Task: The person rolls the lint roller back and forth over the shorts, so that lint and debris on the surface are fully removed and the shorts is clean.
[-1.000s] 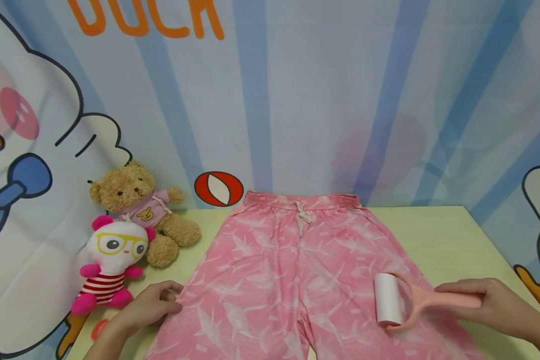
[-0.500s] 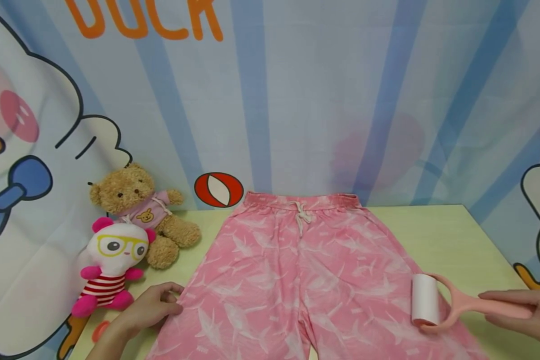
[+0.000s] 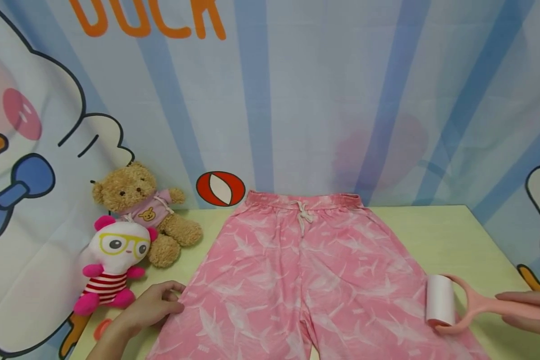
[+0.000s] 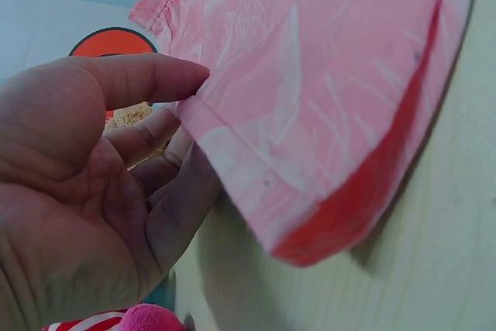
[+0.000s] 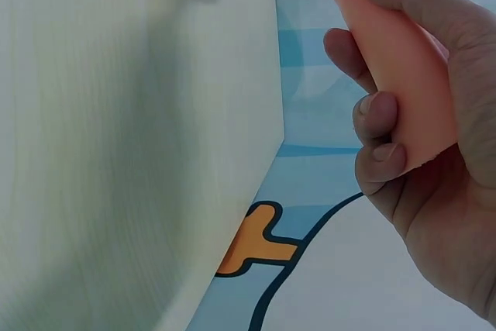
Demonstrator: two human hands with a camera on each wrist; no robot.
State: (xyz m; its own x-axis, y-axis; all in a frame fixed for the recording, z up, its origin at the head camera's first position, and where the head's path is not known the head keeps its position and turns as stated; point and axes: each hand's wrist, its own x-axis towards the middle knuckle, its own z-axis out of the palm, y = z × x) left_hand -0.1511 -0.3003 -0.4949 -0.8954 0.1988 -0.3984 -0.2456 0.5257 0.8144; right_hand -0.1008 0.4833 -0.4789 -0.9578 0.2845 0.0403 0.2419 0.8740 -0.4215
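Pink shorts (image 3: 342, 265) with a pale leaf-like print and a white drawstring lie spread on the table. My left hand (image 3: 150, 310) pinches their left side edge between thumb and fingers; in the left wrist view the thumb lies over the cloth (image 4: 271, 114) and fingers are behind it. My right hand (image 3: 533, 312) grips the peach handle of a lint roller (image 3: 441, 300), whose white cylinder is at the right side edge of the shorts. In the right wrist view the fingers wrap round the handle (image 5: 403, 75).
A brown teddy bear (image 3: 128, 187) and a white-and-pink panda plush (image 3: 117, 250) sit at the table's left. A small orange-red ring-like thing (image 3: 102, 329) lies by the left forearm. A cartoon-printed backdrop (image 3: 306, 100) stands behind the pale table (image 3: 454, 235).
My right hand has moved the lint roller rightward across the right leg of the shorts to its outer edge. The left hand has stayed in place on the cloth.
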